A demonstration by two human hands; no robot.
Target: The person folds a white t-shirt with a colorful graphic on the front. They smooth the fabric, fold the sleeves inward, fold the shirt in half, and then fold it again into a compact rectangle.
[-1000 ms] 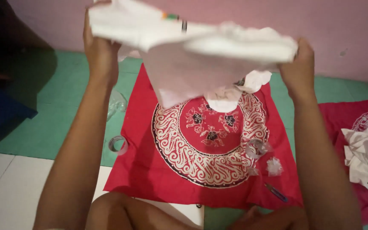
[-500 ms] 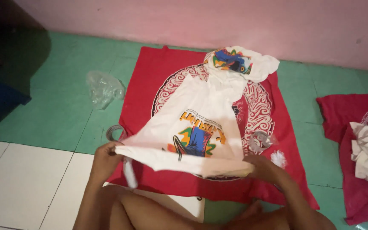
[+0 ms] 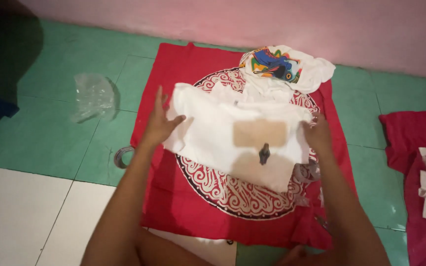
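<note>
A white shirt (image 3: pixel 232 138) lies flat on the middle of a red cloth (image 3: pixel 183 207) spread on the floor. The left hand (image 3: pixel 161 123) rests open on the shirt's left edge; the right hand (image 3: pixel 317 135) pinches its right edge. Beyond the shirt lies a printed shirt (image 3: pixel 284 66); left of the cloth, a plastic bag (image 3: pixel 92 96).

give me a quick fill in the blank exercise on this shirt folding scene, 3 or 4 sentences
1. The white shirt lies on a ____ cloth with a round white pattern.
2. The left hand rests on the shirt's ____ edge.
3. The clear plastic bag lies on the ____ floor tiles.
4. The tape roll lies just ____ of the cloth.

Missing words: red; left; green; left
</note>
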